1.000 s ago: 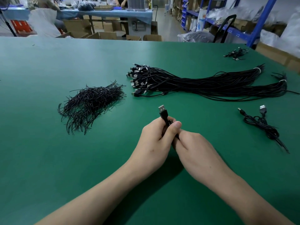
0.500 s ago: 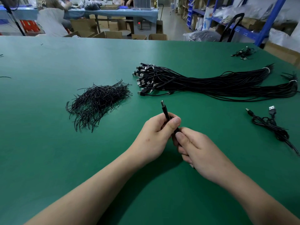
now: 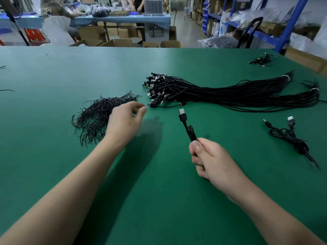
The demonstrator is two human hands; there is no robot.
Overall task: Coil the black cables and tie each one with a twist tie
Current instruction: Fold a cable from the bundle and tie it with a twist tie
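Note:
My right hand (image 3: 210,161) grips a coiled black USB cable (image 3: 187,126), its plug sticking up and away from me above my thumb. My left hand (image 3: 125,119) hovers over the near right edge of a pile of black twist ties (image 3: 99,114), fingers loosely curled and holding nothing. A long bundle of uncoiled black cables (image 3: 221,92) lies across the green table (image 3: 53,76) beyond both hands, plugs toward the left. A coiled cable (image 3: 290,137) lies to the right.
A small heap of cables (image 3: 261,60) sits at the far right of the table. Stray ties lie at the left edge. Behind the table are cardboard boxes, blue shelving and people at a blue-covered table.
My left hand let go of the cable and moved left to the twist ties. My right hand now holds the coil alone and has shifted slightly right.

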